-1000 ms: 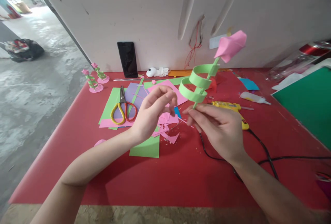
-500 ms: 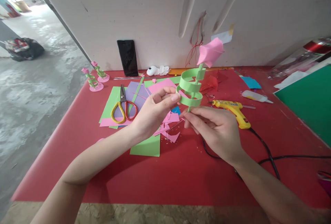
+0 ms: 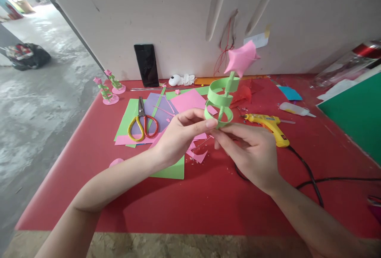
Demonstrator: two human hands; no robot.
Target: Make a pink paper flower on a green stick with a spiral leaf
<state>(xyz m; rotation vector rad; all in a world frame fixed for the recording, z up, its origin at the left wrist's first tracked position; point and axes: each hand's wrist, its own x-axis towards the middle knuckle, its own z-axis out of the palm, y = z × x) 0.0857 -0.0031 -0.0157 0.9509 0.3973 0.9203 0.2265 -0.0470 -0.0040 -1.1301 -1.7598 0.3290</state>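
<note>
A paper flower is held up above the red table, its green strip coiled in loops around a thin green stem. On its top sits a puffy pink paper star, tilted to the right. My left hand pinches the lowest green loop between thumb and fingers. Just below, my right hand is closed on the bottom of the stem, whose end is hidden by the fingers. Both hands nearly touch at the flower's base.
Scissors lie on coloured paper sheets with pink scraps. A yellow glue gun rests at right, its black cord trailing. Two small finished flowers stand far left. A phone leans on the wall; a glue bottle lies right.
My left hand has slid slightly right and down, to the bottom loop near my right fingers. The flower has turned a little, so the star shows more points.
</note>
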